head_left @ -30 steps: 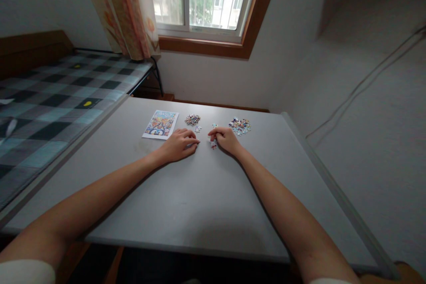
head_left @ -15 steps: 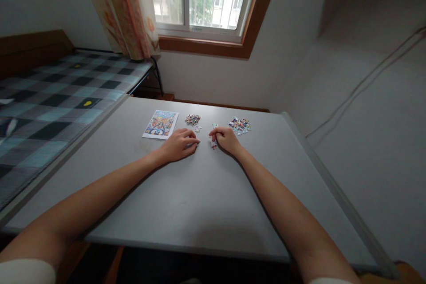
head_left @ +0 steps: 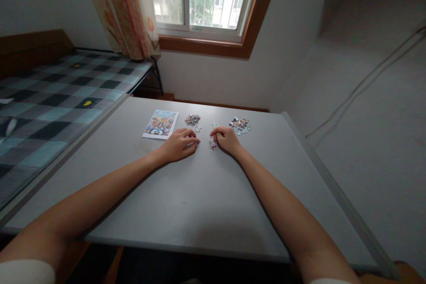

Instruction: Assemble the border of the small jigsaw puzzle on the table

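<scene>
Left hand (head_left: 180, 144): We found its fingers bent, thumb and forefinger close together; a tiny dark spot showed at the tips, and we could not tell whether a piece was gripped.
Right hand (head_left: 226, 140): We noted fingers curled inward, forefinger pointing left; we could not tell whether anything was pinched.
Small cluster (head_left: 213, 145): We located these puzzle pieces on the table (head_left: 186, 204), at the left edge of the right hand, the nearer one. The left fingertips lay to the left, a short gap away.
Long axis: We could make out none.
Obstruction: The right hand overlapped the cluster's edge in our view and may have hidden part of it.
Loose bits (head_left: 214, 125): We saw these just beyond the right hand.
Loose pieces (head_left: 198, 128): These lay just beyond the left fingertips.
Left pile (head_left: 192, 119): We placed it behind those pieces.
Right pile (head_left: 239, 125): It sat beyond the right hand, rightward.
Picture sheet (head_left: 160, 124): It lay flat, left of the left pile.
Surroundings: We recorded a bed (head_left: 100, 84) to the left.
</scene>
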{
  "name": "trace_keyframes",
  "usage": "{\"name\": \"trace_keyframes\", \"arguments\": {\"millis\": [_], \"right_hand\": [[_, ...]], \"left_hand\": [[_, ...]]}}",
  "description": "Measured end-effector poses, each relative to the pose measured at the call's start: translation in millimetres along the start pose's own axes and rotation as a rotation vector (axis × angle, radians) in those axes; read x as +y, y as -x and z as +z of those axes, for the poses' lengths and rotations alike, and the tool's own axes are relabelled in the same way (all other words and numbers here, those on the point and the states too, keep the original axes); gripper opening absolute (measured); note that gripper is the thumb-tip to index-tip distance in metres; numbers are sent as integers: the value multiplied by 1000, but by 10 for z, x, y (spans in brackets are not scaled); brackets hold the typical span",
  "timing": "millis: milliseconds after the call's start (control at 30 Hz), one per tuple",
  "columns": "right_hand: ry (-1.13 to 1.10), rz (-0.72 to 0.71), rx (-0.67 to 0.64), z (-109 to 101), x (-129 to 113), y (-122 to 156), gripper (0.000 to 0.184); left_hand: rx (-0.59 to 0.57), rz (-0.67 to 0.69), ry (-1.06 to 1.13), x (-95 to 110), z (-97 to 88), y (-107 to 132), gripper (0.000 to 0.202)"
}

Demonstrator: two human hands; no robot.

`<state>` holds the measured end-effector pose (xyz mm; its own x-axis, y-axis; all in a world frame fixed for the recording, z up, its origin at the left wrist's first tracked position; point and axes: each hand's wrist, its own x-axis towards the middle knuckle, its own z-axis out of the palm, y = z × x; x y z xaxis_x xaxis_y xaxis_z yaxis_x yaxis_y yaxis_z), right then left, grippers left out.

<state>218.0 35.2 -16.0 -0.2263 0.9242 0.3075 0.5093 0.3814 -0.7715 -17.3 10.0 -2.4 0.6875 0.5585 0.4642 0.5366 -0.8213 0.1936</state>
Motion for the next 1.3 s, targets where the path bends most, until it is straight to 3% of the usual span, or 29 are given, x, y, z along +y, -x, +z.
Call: {"name": "trace_keyframes", "arguments": {"millis": [667, 767, 867, 967, 1300], "right_hand": [[33, -25, 15, 17, 37, -13, 30], [61, -47, 21, 16, 48, -16, 30], [78, -56, 19, 12, 48, -19, 31], [89, -53, 9, 6, 30, -19, 31], [90, -57, -1, 4, -3, -14, 31]], "left_hand": [[-22, -24, -30, -2, -5, 11, 26], [29, -114, -114, -14, 15, 19, 25], [105, -296, -209, -32, 46, 11, 30], [97, -426, -227, -56, 82, -6, 42], [-28, -487, -259, -161, 197, 10, 43]]}}
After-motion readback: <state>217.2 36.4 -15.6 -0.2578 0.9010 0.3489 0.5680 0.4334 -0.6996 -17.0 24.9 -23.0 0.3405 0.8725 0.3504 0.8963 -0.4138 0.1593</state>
